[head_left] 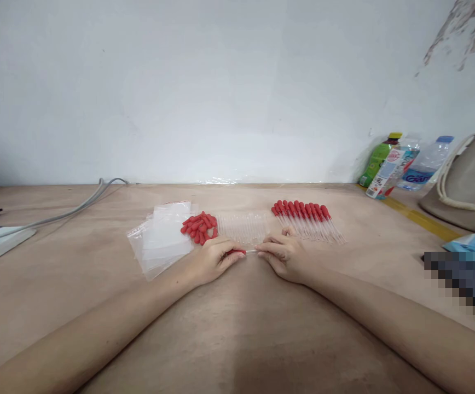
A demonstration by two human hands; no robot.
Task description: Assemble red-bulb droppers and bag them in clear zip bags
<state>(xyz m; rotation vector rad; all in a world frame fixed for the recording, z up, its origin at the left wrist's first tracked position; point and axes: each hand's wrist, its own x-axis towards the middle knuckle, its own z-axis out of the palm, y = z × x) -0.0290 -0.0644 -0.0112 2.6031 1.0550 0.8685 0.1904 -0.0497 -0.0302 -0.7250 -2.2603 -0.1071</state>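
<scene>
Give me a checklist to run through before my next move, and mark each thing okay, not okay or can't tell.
1. Left hand has the red bulb: ok, held at the fingertips.
2. Right hand has the clear tube: ok, pinched at the fingertips.
3. Bulb and tube in line: ok, they run end to end between the hands.
4. Tube seated fully in the bulb: cannot tell, the fingers cover part of both.
5. Spare pieces close by: ok, loose red bulbs and loose clear tubes lie just beyond the hands.
6. A hand free for another piece: not ok, both are occupied.
</scene>
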